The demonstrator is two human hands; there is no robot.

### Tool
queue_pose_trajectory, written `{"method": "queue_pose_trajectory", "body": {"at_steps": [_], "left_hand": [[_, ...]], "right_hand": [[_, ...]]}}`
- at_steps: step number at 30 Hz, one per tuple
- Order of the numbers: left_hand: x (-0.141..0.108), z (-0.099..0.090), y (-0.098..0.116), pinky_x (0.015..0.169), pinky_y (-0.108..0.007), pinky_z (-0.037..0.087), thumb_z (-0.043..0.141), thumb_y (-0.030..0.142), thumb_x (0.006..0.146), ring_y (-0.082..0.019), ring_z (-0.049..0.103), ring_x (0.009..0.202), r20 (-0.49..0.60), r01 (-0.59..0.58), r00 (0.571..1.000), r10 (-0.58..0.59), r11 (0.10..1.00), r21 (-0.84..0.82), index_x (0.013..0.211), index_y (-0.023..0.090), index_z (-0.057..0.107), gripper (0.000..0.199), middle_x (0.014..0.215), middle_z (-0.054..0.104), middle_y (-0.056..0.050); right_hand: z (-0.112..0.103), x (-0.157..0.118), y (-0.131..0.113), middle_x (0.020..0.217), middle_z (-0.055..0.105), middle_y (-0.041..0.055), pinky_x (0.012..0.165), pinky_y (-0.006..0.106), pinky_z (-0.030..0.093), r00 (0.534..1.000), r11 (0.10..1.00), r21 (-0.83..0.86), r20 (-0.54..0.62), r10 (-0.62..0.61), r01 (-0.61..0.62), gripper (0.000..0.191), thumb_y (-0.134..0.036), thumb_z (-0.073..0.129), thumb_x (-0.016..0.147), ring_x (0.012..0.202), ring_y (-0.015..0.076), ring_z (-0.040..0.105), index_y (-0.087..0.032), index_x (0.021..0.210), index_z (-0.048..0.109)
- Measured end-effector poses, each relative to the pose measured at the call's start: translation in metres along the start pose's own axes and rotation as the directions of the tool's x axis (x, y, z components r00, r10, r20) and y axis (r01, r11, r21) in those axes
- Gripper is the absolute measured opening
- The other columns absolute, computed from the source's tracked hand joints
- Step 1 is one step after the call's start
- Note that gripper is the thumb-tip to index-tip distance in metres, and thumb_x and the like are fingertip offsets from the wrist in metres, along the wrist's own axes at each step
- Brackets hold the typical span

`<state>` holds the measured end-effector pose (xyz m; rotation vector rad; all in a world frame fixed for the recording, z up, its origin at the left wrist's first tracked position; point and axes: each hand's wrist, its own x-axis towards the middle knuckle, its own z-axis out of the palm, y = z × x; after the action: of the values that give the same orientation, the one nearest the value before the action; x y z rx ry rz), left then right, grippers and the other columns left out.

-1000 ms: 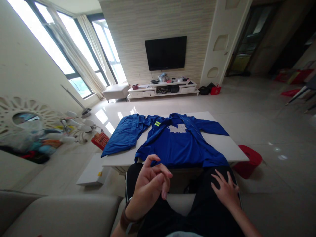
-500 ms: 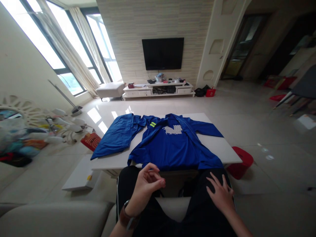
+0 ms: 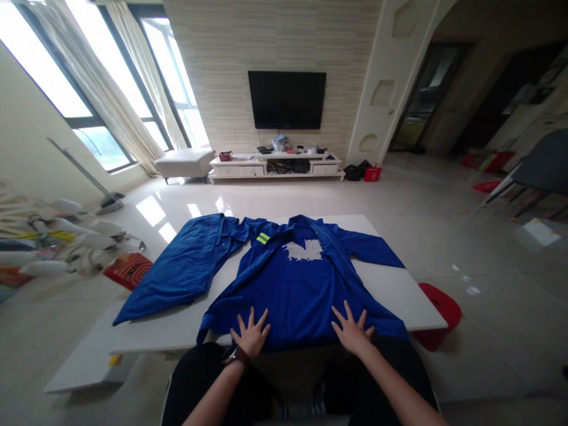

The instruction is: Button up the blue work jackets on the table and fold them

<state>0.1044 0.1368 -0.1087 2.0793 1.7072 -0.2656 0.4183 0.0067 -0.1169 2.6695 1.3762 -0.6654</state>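
A blue jacket (image 3: 293,296) lies spread open on the white table (image 3: 390,284), its inside facing up, with a pale worn patch near the collar and a yellow-green striped mark at its left. My left hand (image 3: 251,336), with a watch at the wrist, rests with spread fingers on the jacket's near left edge. Fingers apart, my right hand (image 3: 354,332) lies on the near right part of the same edge. Neither hand grips anything. Beside the jacket, on the table's left side, is a folded blue garment (image 3: 177,266).
A red stool (image 3: 439,313) stands by the table's right end. At the left are a red patterned bag (image 3: 128,269) and a low white box (image 3: 84,355). A TV stand (image 3: 275,168) and a grey bench (image 3: 184,163) are by the far wall.
Both hands have moved forward onto the jacket's near edge. My left hand has opened from a curled shape; my right has left the thigh. The view has come closer to the table.
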Motion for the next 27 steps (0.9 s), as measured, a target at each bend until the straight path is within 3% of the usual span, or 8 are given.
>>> {"method": "queue_pose_trajectory", "body": {"at_steps": [2,5,14,22,27], "left_hand": [[0.023,0.011,-0.001,0.112,-0.078,0.013,0.031,0.054,0.1,-0.05,-0.004,0.152,-0.022,0.014,1.0,-0.013,0.999,0.039,0.159,0.044,0.019,0.061,0.172,-0.003,-0.002],[0.059,0.016,-0.004,0.111,-0.079,0.013,0.028,0.057,0.1,-0.051,-0.002,0.152,-0.076,-0.001,0.997,0.007,0.997,0.077,0.159,0.045,0.016,0.061,0.172,-0.005,-0.002],[0.149,-0.023,0.014,0.107,-0.082,0.014,0.027,0.062,0.098,-0.052,-0.001,0.152,-0.073,-0.065,0.995,0.071,0.994,0.088,0.159,0.045,0.016,0.064,0.172,-0.003,-0.004],[0.19,-0.038,0.021,0.106,-0.083,0.014,0.028,0.063,0.097,-0.053,0.0,0.151,-0.096,-0.1,0.99,0.106,0.993,0.06,0.159,0.046,0.018,0.064,0.172,0.001,-0.004],[0.188,-0.036,0.027,0.108,-0.082,0.014,0.027,0.061,0.098,-0.051,-0.003,0.152,-0.114,-0.079,0.99,0.085,0.995,0.059,0.159,0.047,0.017,0.063,0.172,-0.001,-0.002]], "right_hand": [[0.006,0.024,-0.005,0.171,-0.007,-0.0062,0.102,0.083,0.02,0.999,0.999,0.01,0.042,0.031,-0.031,0.057,-0.062,0.027,0.099,0.149,0.0569,0.002,-0.057,0.155,0.019],[0.011,0.055,-0.008,0.171,-0.012,-0.0056,0.105,0.083,0.015,1.0,0.999,-0.019,-0.014,0.028,-0.028,0.062,-0.066,0.026,0.098,0.15,0.055,-0.002,-0.055,0.157,0.011],[-0.022,0.131,-0.023,0.169,-0.015,-0.0115,0.111,0.079,0.006,0.998,0.999,-0.022,0.061,-0.022,0.024,0.066,-0.07,0.026,0.096,0.151,0.0488,-0.011,-0.054,0.158,0.006],[-0.038,0.173,-0.037,0.17,-0.01,-0.0101,0.112,0.078,0.004,0.998,0.997,-0.035,0.007,-0.063,0.064,0.066,-0.07,0.026,0.096,0.152,0.0483,-0.011,-0.052,0.158,0.011],[-0.048,0.179,-0.048,0.17,-0.009,-0.0098,0.113,0.077,0.005,0.998,0.997,-0.042,0.001,-0.06,0.06,0.067,-0.068,0.025,0.097,0.152,0.047,-0.01,-0.05,0.159,0.009]]}}
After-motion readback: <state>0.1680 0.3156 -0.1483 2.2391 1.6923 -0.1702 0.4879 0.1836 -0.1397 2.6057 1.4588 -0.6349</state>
